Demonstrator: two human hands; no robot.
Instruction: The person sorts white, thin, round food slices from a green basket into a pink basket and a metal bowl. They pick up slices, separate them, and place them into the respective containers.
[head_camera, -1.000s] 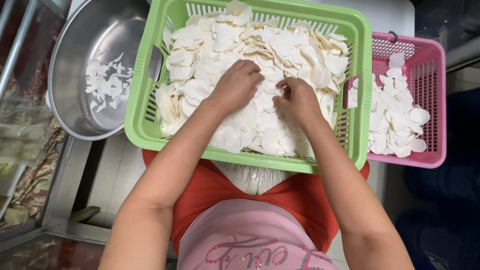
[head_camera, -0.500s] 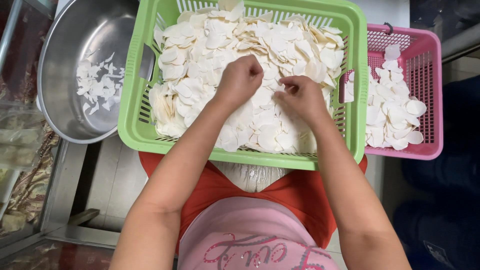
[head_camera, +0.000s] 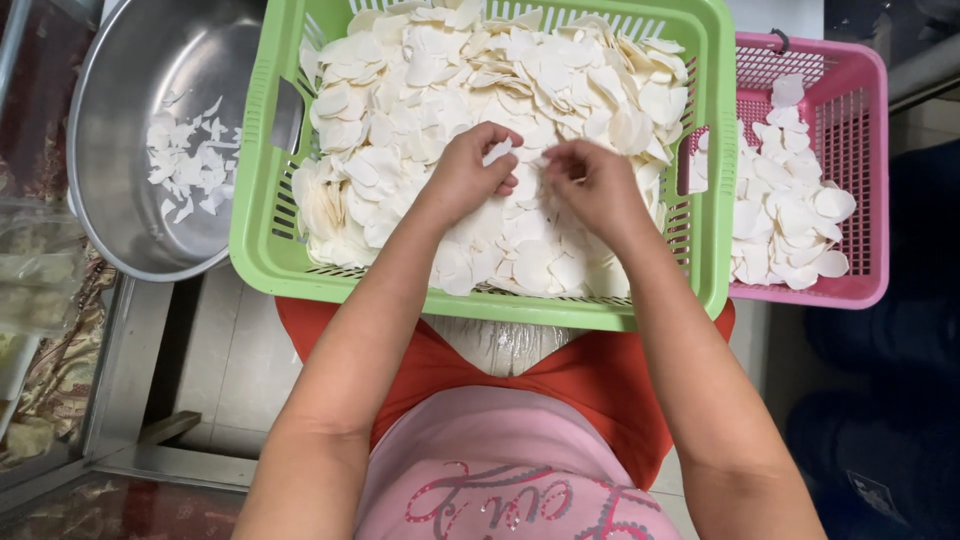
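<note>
A green plastic basket (head_camera: 262, 250) rests on my lap, heaped with thin white slices (head_camera: 420, 90). My left hand (head_camera: 470, 175) and my right hand (head_camera: 592, 185) meet over the middle of the heap. Both pinch at a white slice (head_camera: 505, 152) held between their fingertips. My forearms reach in over the basket's near rim.
A large steel bowl (head_camera: 120, 90) with a few white slice pieces stands left of the green basket. A pink basket (head_camera: 870, 180) holding more white slices sits to the right. A metal frame and patterned cloth lie at the lower left.
Both hands have lifted off the heap and come together, fingertips now pinching one slice. The view has shifted slightly right and down.
</note>
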